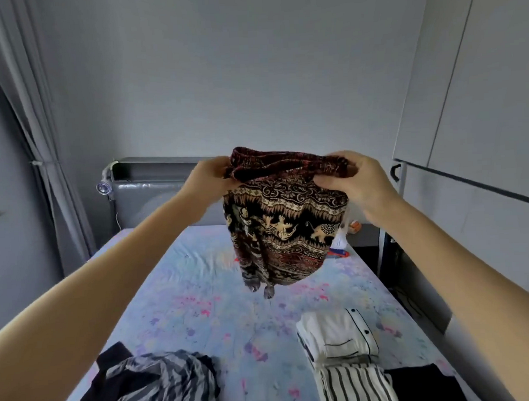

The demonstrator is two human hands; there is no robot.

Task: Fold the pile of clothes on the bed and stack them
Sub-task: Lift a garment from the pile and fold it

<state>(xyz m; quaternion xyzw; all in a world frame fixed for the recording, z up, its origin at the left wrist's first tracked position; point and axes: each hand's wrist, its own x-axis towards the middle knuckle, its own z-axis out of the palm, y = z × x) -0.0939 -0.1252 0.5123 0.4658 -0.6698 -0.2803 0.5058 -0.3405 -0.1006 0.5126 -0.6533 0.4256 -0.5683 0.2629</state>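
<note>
Aloft, my left hand [209,174] and right hand [351,178] pinch the patterned trousers' [284,229] waistband above the bed [200,294]; folded white shirt [339,336] at five o'clock.

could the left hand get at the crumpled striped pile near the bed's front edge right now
Probably not yet: the left hand is gripping the patterned pants held up with the right hand. Nothing covers the striped pile; releasing would free it.

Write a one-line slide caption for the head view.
Both hands hold elephant-print trousers above the bed, folded clothes nearby.
</note>
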